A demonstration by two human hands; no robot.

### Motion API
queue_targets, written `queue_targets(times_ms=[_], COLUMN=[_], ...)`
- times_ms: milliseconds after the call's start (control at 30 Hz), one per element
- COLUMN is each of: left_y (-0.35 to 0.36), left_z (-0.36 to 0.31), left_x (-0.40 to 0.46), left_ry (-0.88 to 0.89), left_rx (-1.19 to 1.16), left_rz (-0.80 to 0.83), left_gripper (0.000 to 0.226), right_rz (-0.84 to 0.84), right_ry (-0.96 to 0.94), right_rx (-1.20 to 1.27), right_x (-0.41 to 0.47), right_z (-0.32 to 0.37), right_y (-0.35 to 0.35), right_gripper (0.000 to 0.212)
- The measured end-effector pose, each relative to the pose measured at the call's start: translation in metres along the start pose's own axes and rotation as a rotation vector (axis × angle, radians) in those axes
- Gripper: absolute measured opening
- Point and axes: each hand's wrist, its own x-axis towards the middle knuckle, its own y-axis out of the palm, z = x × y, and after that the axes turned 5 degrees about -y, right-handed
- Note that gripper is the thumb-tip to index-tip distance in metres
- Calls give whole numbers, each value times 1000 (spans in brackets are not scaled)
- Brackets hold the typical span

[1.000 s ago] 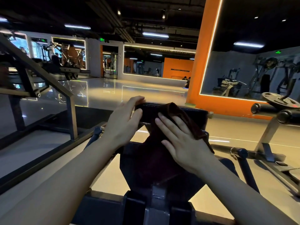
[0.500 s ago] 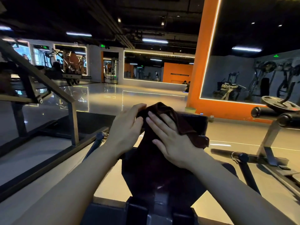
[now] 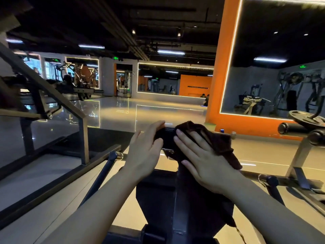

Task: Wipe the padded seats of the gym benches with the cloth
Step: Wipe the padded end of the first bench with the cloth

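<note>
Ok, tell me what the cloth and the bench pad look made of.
Cloth: soft dark brown fabric, probably microfibre or terry; it bunches and drapes in matte folds. Bench pad: black padding, likely vinyl or leatherette; smooth with a faint sheen and stitched edge.

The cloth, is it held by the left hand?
No, the right hand presses flat on the cloth, while the left hand grips the bench pad beside it.

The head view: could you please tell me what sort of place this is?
A gym, most likely: a weight plate sits on a machine at right, exercise machines show in the wall mirror, and a padded bench lies under the hands.
</note>
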Motion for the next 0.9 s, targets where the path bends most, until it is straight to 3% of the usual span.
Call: queue_targets(times_ms=[200,600,767,900], left_y=[-6,-6,1,3], left_z=[7,7,12,9], left_x=[5,2,5,3], left_ry=[-133,-131,-54,-54], left_rx=[-100,-52,-21,-53], left_rz=[32,65,16,-20], left_gripper=[47,52,53,62], right_rz=[-63,-107,-132,-164], right_ry=[-27,92,18,-29], right_rx=[136,-48,-101,16], right_x=[47,-62,-23,24], right_z=[16,-17,-7,9], right_y=[9,-2,0,9], right_gripper=[61,55,59,61])
